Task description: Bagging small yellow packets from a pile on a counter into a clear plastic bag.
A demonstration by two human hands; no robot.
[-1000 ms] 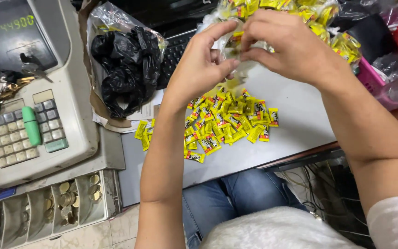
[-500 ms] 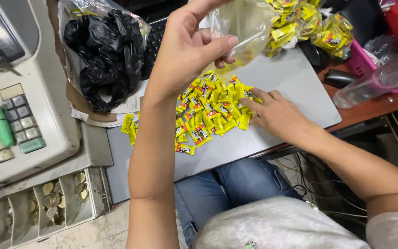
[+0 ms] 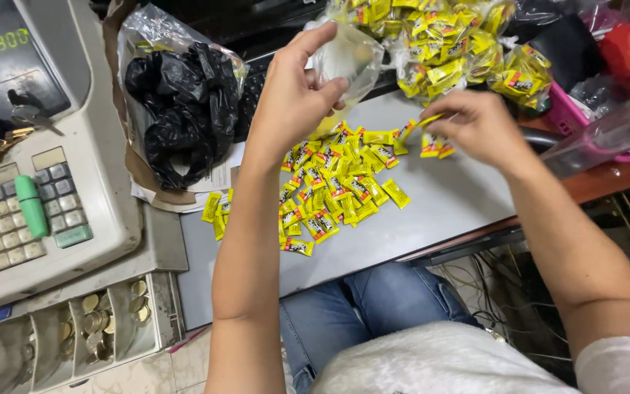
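Note:
My left hand (image 3: pixel 293 98) holds up a small clear plastic bag (image 3: pixel 348 58) by its mouth, above a grey counter (image 3: pixel 439 201). My right hand (image 3: pixel 475 128) is raised a little above the counter and pinches a few yellow wrapped candies (image 3: pixel 432 142) between its fingers. Below both hands lies a loose pile of several yellow wrapped candies (image 3: pixel 329 190), spread across the grey surface.
A cash register (image 3: pixel 45 168) with a green marker on its keypad stands at left, its coin drawer (image 3: pixel 89 328) open. A clear bag of black plastic bags (image 3: pixel 180 106) lies behind the pile. Filled candy bags (image 3: pixel 461 47) sit at the back right, a pink tray (image 3: pixel 585 124) beyond.
My right hand has lifted off the candy pile with a few candies in its fingers and moved up toward the bag. My left hand keeps holding the bag.

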